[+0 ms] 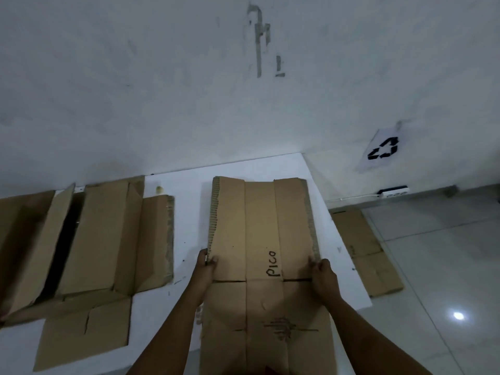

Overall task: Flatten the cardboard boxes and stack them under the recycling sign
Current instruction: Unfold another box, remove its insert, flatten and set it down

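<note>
Flattened box (259,253), marked "PICO", lies lengthwise on the white tabletop (189,226), near its right edge, far end toward the wall (162,90), near end overhanging toward the person. Left hand (207,262) pinches its left edge, thumb on top, fingers curled under; right hand (320,270) closed over the right edge the same way. Both grips sit at mid-length, beside a cross crease.

Left of it, apart, an opened box (102,239) not fully flat, flaps spread, reaching the tabletop's left edge. On the tiled floor (446,266), just past the tabletop's right edge, flat cardboard (365,250) already lies below the recycling sign (384,151) on the wall. A power strip (393,191) sits at the wall's foot.

Risks, as judged: sheet may fold at the crease once lifted, since both hands hold mid-length and the ends hang free. Swinging right, the far end could snag the table corner. A loose drop might land askew on the stack.
</note>
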